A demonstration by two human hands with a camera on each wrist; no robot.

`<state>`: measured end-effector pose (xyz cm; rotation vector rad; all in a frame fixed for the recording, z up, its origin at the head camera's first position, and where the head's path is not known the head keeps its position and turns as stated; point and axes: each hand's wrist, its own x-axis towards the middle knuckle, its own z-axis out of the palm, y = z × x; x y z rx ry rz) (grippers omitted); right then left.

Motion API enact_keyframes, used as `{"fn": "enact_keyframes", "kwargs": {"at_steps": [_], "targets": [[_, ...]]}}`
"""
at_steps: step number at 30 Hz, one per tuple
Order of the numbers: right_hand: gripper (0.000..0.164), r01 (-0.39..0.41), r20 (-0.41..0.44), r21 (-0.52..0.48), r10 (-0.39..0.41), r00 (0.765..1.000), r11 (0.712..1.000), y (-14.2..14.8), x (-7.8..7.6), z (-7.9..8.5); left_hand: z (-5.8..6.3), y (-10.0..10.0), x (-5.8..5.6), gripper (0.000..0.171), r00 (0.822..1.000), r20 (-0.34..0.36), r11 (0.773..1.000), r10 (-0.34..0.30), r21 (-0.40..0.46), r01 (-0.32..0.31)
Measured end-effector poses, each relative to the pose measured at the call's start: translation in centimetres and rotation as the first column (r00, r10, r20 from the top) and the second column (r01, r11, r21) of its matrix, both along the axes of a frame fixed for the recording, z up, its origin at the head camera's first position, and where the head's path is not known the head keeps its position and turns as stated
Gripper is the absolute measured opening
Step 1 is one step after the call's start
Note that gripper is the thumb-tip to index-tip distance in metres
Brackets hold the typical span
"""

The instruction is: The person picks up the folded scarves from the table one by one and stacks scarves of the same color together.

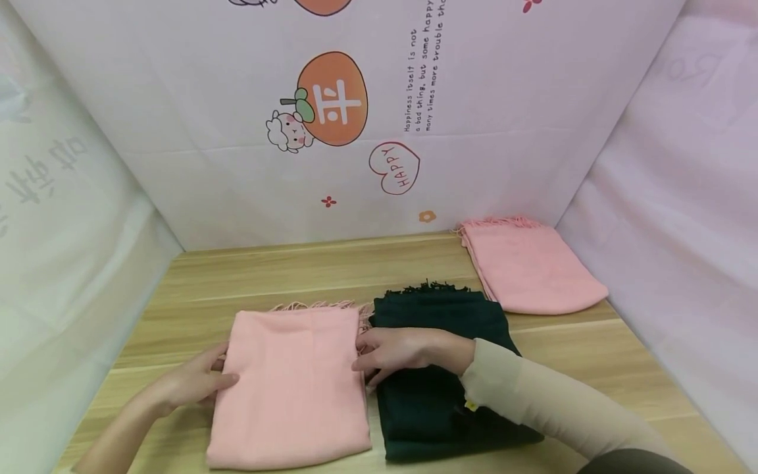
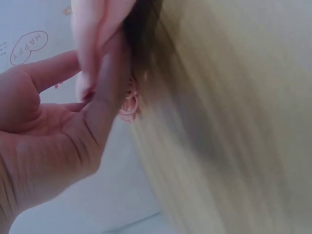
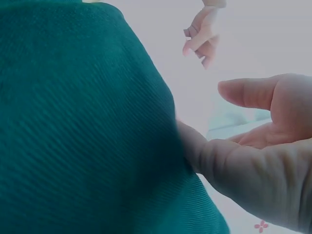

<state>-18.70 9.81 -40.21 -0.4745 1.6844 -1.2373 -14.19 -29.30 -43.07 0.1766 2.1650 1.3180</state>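
A folded light-pink fringed scarf [image 1: 290, 388] lies on the table between the two hands. The left hand [image 1: 192, 380] holds its left edge, thumb on top and fingers beneath; in the left wrist view, pink cloth [image 2: 90, 44] hangs between thumb and fingers. At the opposite edge, the right hand [image 1: 399, 350] grips the scarf with its thumb over the border and other fingers down along the side. Its forearm crosses a folded dark green scarf [image 1: 438, 421], whose cloth [image 3: 87, 122] partly hides those fingers in the right wrist view.
Another folded pink scarf [image 1: 533, 266] lies at the back right, its fringe toward the rear wall. The wood-grain table [image 1: 249, 276] is enclosed by a printed white cloth backdrop [image 1: 237, 184] and white side cloths. Black fringe [image 1: 432, 287] edges the green scarf's far end.
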Motion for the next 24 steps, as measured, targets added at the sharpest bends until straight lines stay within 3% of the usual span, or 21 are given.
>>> {"fn": "enact_keyframes", "kwargs": {"at_steps": [4, 8, 12, 15, 18, 20, 22, 24], "targets": [[0.021, -0.051, -0.115, 0.057, 0.057, 0.992, 0.997, 0.6, 0.0, 0.9, 0.2, 0.0, -0.2, 0.068, 0.999, -0.033, 0.995, -0.004, -0.101, 0.001], [0.039, -0.096, -0.255, 0.155, 0.133, 0.958, 0.983, 1.4, -0.1, 2.1, 1.0, 0.0, -0.6, 0.059, 0.984, -0.141, 0.959, -0.113, -0.274, 0.071], [0.039, -0.114, -0.397, 0.221, 0.197, 0.896, 0.968, 2.3, -0.2, 3.1, 2.5, 0.5, -0.8, 0.052, 0.959, -0.223, 0.917, -0.173, -0.392, 0.074], [0.032, -0.089, -0.535, 0.199, 0.184, 0.824, 0.976, 3.0, -0.6, 3.2, 4.0, 1.2, -1.0, 0.049, 0.940, -0.271, 0.902, -0.205, -0.425, 0.074], [0.027, -0.044, -0.676, 0.138, 0.127, 0.726, 0.989, 3.9, -1.4, 3.1, 5.0, 2.1, -1.4, 0.049, 0.875, -0.389, 0.873, -0.289, -0.482, 0.074], [0.026, -0.010, -0.752, 0.106, 0.087, 0.654, 0.994, 4.5, -1.9, 2.9, 5.4, 2.8, -1.8, 0.052, 0.814, -0.472, 0.853, -0.337, -0.520, 0.052], [0.027, 0.018, -0.798, 0.081, 0.054, 0.600, 0.997, 5.1, -2.4, 2.8, 5.6, 3.6, -2.2, 0.056, 0.757, -0.540, 0.837, -0.369, -0.547, 0.018], [0.029, 0.042, -0.838, 0.080, 0.044, 0.544, 0.996, 5.6, -2.7, 2.7, 5.7, 4.5, -2.5, 0.062, 0.715, -0.585, 0.830, -0.382, -0.558, -0.012]]}}
